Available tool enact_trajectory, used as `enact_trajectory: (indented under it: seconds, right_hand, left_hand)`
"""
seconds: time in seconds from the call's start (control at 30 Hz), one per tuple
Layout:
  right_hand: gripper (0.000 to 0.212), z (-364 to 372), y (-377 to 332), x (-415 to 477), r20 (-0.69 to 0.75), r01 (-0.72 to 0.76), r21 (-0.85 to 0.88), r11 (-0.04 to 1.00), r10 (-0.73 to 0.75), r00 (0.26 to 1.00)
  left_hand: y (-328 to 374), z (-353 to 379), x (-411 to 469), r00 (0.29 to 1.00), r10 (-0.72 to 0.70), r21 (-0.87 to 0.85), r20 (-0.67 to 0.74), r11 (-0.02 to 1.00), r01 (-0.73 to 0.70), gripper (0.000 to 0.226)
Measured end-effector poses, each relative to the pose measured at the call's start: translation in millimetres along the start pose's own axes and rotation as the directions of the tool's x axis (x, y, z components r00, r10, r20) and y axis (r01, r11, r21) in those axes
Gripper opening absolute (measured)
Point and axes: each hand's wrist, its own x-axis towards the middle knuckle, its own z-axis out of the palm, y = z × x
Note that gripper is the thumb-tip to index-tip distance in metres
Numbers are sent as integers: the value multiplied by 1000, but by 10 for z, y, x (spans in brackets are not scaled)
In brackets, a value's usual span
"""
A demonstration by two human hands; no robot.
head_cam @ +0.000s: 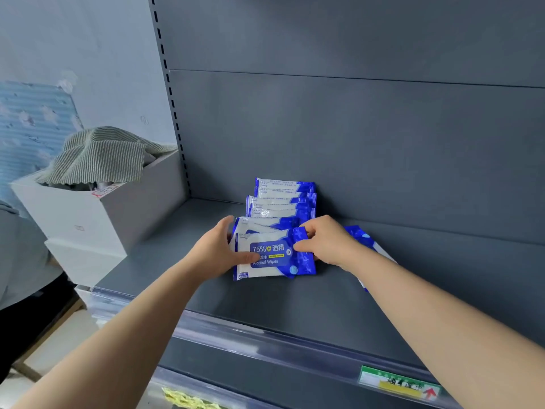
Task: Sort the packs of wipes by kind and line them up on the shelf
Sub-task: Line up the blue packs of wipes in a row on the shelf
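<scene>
On the shelf (pixel 265 308), one alcohol-wipe pack (pixel 271 255) in two pinching grips, left hand (pixel 218 252) and right hand (pixel 327 243) (uncountable row (pixel 283 202) behind).

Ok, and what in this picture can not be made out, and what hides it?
Head view only:
1. Row of packs behind the front alcohol wipes pack: only top edges show, fronts hidden by each other.
2. Blue pack to the right: mostly covered by the right hand and forearm.
3. Price label on the shelf rail: writing blurred.
4. White box: contents covered by the striped cloth.
</scene>
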Motion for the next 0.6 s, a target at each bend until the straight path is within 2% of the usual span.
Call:
enact_trajectory:
  seconds: [0.1,0.17,0.3,0.37,0.43,0.47,0.5,0.53,0.6]
  right_hand:
    - [14,6,17,43,-129,-19,66,998,27,991]
    - [10,-18,37,59,-144,-36,83,996,47,989]
    - [34,-163,46,102,-184,-27,159,987,56,981]
    - [39,-296,54,101,-268,-40,73,997,58,962]
    - [46,-466,104,25,-355,-240,-216,946,153,922]
    - [47,-542,127,-52,-369,-360,-336,870,230,901]
    - [42,-598,165,-133,-355,-449,-385,806,320,879]
    - [33,-631,190,-209,-313,-507,-359,783,411,856]
    - [42,-647,241,-299,-233,-561,-223,798,515,825]
  left_hand:
    - [8,28,94,1000,-2,-17,-11,1000,1,78]
    - [36,65,144,1000,21,-53,-21,998,-22,72]
    - [133,88,310,989,99,-77,-114,991,-108,73]
    - [139,84,418,985,103,-33,-141,994,-109,74]
    - [132,90,496,986,98,-18,-132,995,-101,74]
    - [125,96,527,988,96,-25,-123,995,-100,75]
    - [118,100,549,989,96,-34,-115,994,-101,76]
    - [104,107,573,990,97,-42,-107,994,-101,77]
    - [82,121,598,990,105,-61,-93,992,-111,80]
